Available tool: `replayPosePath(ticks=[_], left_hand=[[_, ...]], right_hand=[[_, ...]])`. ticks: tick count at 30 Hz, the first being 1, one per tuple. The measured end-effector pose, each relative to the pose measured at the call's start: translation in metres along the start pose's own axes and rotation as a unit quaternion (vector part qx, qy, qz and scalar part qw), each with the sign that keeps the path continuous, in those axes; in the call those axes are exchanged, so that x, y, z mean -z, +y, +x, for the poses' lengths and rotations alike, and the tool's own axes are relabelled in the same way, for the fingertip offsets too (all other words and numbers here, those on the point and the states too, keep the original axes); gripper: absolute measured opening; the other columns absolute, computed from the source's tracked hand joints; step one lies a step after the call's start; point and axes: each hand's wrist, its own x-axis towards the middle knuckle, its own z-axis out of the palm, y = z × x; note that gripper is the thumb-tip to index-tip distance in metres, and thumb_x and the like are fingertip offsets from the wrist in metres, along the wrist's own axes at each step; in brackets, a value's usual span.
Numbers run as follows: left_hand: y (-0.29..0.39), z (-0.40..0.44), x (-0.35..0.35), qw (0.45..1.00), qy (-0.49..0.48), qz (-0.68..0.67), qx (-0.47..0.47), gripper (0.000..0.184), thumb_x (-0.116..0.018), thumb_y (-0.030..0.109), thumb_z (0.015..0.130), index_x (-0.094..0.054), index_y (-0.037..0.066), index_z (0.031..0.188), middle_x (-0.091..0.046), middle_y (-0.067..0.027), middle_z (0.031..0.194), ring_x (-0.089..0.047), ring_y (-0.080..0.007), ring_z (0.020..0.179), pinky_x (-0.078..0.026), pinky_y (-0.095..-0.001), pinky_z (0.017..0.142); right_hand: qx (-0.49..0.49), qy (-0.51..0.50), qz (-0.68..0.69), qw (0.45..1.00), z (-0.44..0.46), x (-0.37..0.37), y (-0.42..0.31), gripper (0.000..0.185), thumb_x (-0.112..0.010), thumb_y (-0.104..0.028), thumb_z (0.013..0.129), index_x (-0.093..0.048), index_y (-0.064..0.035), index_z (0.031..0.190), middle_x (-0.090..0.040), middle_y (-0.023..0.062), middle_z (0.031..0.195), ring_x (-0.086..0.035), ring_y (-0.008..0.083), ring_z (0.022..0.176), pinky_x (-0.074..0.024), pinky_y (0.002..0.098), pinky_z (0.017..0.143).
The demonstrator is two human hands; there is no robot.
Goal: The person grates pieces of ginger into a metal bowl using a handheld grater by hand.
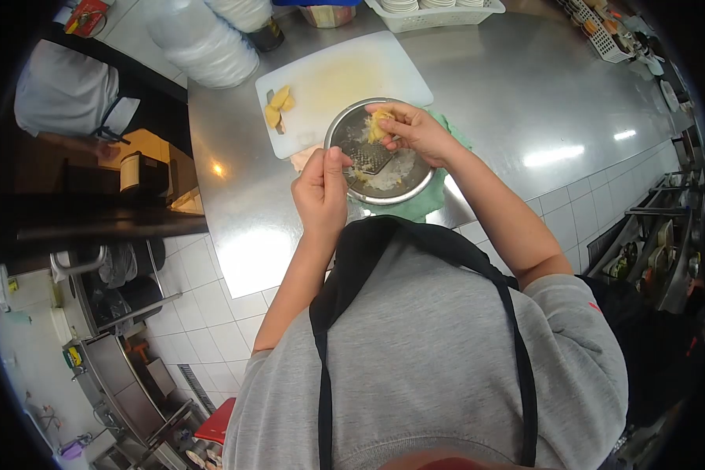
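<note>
A round metal bowl (425,188) stands on the counter with pale, wet shreds (392,174) inside. A flat metal grater (374,159) slants into it. My left hand (321,188) is closed at the bowl's left rim, thumb on top, gripping the near end of the grater; its handle is mostly hidden by the fingers. Over the bowl's far side, my right hand (419,135) pinches a yellow, fibrous piece of ginger (379,125), just above the grater. More peeled yellow chunks (279,104) lie on the left end of the white cutting board (399,66).
A green cloth (419,207) lies under the bowl. Stacked plastic containers (200,43) stand at the back left, and a white basket of dishes (446,17) is at the back. Another person (66,90) stands beyond the counter's left edge. Shelves (658,243) are at right.
</note>
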Motion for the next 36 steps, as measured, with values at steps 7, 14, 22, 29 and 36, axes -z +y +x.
replayPosePath(ticks=[7, 14, 22, 29, 36], left_hand=[[-0.003, -0.002, 0.000, 1.000, -0.001, 0.001, -0.012, 0.032, -0.046, 0.021, 0.092, -0.055, 0.002, 0.068, -0.037, 0.0042, 0.045, -0.033, -0.0020, 0.044, -0.026, -0.0200, 0.042], [-0.004, -0.002, 0.000, 1.000, 0.000, 0.004, -0.012, 0.033, -0.046, 0.022, 0.092, -0.054, 0.002, 0.067, -0.037, 0.0043, 0.046, -0.033, -0.0018, 0.044, -0.025, -0.0200, 0.042], [-0.002, -0.001, 0.000, 1.000, -0.010, 0.002, -0.011, 0.032, -0.047, 0.022, 0.091, -0.054, 0.002, 0.068, -0.037, 0.0046, 0.046, -0.032, -0.0015, 0.044, -0.025, -0.0199, 0.042], [-0.006, -0.002, -0.003, 1.000, -0.016, 0.020, -0.011, 0.031, -0.047, 0.022, 0.091, -0.056, 0.002, 0.069, -0.040, 0.0039, 0.047, -0.034, -0.0018, 0.045, -0.026, -0.0198, 0.042], [-0.005, 0.001, -0.008, 0.999, -0.016, 0.019, -0.034, 0.031, -0.047, 0.024, 0.091, -0.055, 0.002, 0.070, -0.037, 0.0046, 0.047, -0.030, -0.0020, 0.043, -0.023, -0.0199, 0.041]], right_hand=[[0.008, 0.032, 0.033, 0.999, 0.004, -0.005, 0.007, 0.012, -0.058, -0.010, 0.083, -0.052, -0.0080, 0.093, -0.055, 0.0011, 0.089, -0.054, 0.0066, 0.076, -0.0460, 0.0197, 0.067], [0.083, 0.009, -0.129, 0.988, 0.010, 0.004, 0.017, 0.017, -0.065, -0.008, 0.076, -0.051, -0.0077, 0.087, -0.055, -0.0012, 0.077, -0.052, 0.0076, 0.070, -0.0420, 0.0211, 0.063], [0.130, 0.031, -0.469, 0.873, -0.006, -0.010, 0.014, 0.019, -0.062, -0.019, 0.077, -0.052, -0.0037, 0.083, -0.057, 0.0141, 0.072, -0.056, 0.0270, 0.066, -0.0419, 0.0351, 0.060], [0.091, 0.067, -0.582, 0.805, -0.012, -0.021, 0.013, 0.025, -0.050, -0.031, 0.084, -0.055, -0.0066, 0.084, -0.060, 0.0163, 0.078, -0.057, 0.0339, 0.077, -0.0428, 0.0433, 0.066], [0.138, 0.078, -0.588, 0.793, -0.005, -0.026, 0.011, 0.025, -0.046, -0.031, 0.085, -0.052, -0.0072, 0.085, -0.060, 0.0150, 0.075, -0.058, 0.0338, 0.073, -0.0439, 0.0433, 0.063]])
